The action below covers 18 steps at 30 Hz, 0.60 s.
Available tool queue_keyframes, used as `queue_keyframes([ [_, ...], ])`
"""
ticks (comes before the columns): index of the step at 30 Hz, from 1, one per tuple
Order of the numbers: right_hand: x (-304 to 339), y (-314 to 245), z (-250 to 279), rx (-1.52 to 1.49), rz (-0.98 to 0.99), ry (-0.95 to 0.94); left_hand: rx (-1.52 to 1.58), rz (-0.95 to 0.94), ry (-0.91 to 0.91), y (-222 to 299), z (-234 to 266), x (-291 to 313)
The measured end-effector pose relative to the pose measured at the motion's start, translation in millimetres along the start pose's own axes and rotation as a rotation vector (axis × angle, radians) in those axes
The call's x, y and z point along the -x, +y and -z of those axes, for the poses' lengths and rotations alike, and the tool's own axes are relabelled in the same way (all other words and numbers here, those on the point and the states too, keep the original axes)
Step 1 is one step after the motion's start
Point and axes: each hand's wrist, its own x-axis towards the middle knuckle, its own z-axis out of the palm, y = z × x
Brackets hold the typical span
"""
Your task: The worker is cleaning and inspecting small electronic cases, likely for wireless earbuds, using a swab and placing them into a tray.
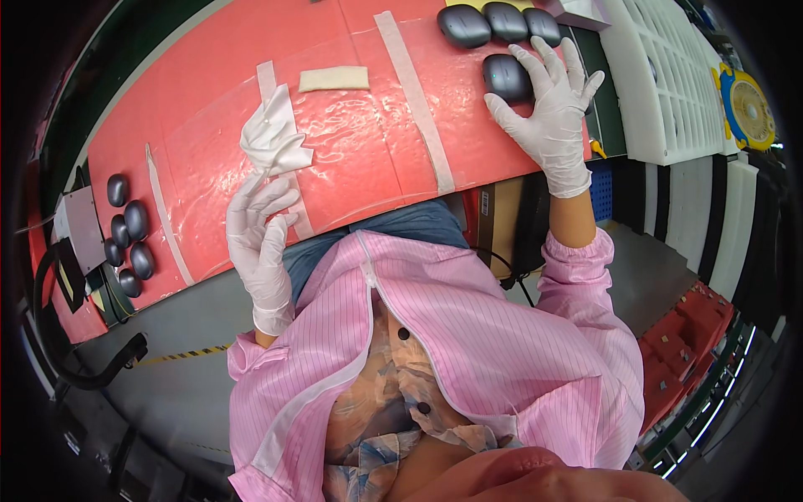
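Head view: right hand [554, 125] grasps a glossy, rounded grey case [507, 79].

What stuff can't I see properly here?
Head view: part of the dark rounded case, covered by the right hand.
Head view: whether the left hand grips the white cloth; its fingers hide the contact.
Head view: the pale purple box, cut off by the top edge.
Head view: the yellow fan's blades, too small.

Six cases [135, 220] cluster at the bench's [242, 50] left end. Right of them lies a cloth [272, 138] with a pad [335, 79] behind it; toward the right end, one case [502, 78] sits before three more cases [504, 23], left of a rack [642, 125].
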Motion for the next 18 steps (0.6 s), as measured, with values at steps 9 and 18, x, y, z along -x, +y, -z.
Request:
queue_keyframes([
  [9, 35.5, 22.7, 2.0, -0.723, -0.314, 0.619, -0.01, 0.008, 0.009, 1.0, -0.8, -1.4],
  [18, 31.6, 72.2, 10.7, -0.262, -0.562, 0.091, -0.099, -0.041, -0.03, 13.7, -10.6, 0.9],
])
